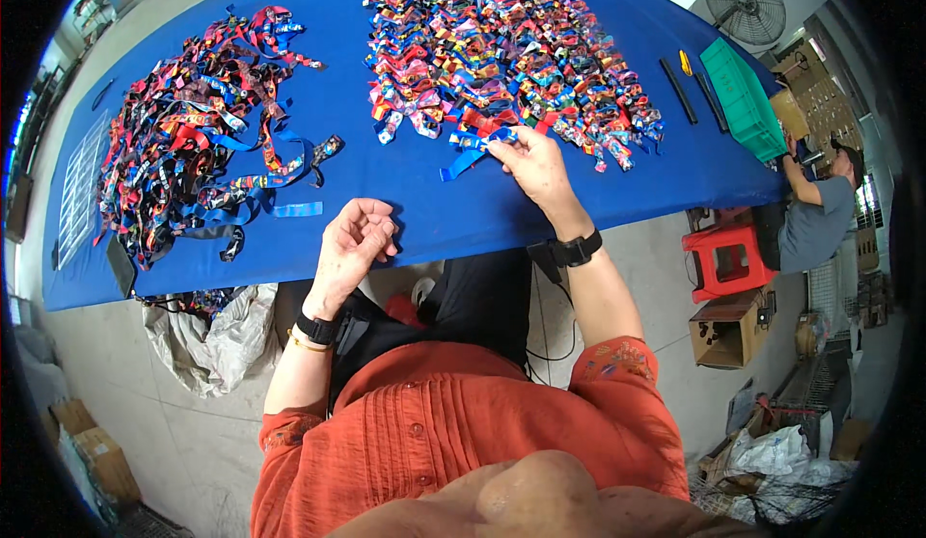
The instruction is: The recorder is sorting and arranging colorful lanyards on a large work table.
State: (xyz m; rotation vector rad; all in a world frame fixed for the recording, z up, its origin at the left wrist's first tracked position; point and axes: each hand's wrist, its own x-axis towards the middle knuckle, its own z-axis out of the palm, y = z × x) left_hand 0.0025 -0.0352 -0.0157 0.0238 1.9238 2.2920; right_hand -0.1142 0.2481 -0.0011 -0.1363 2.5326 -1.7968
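My right hand (pixel 533 167) pinches a folded blue printed ribbon strap (pixel 467 159) between thumb and fingers, at the near end of the rows. Those rows of folded, multicoloured printed straps (pixel 502 46) lie closely packed on the blue-covered table (pixel 434 205). My left hand (pixel 359 237) is held over the table's near edge, its fingers curled in and nothing visible in them. To its left is a large tangled heap of long printed straps (pixel 183 143), with a few loose ends trailing toward my hand, among them a blue one (pixel 297 209).
A green plastic crate (pixel 741 99) stands at the table's right end, near dark bars (pixel 678 91) and a yellow-handled tool (pixel 686 63). Another person (pixel 820 205) is beside it at the right. A red stool (pixel 728 261) and a white sack (pixel 214 340) stand on the floor.
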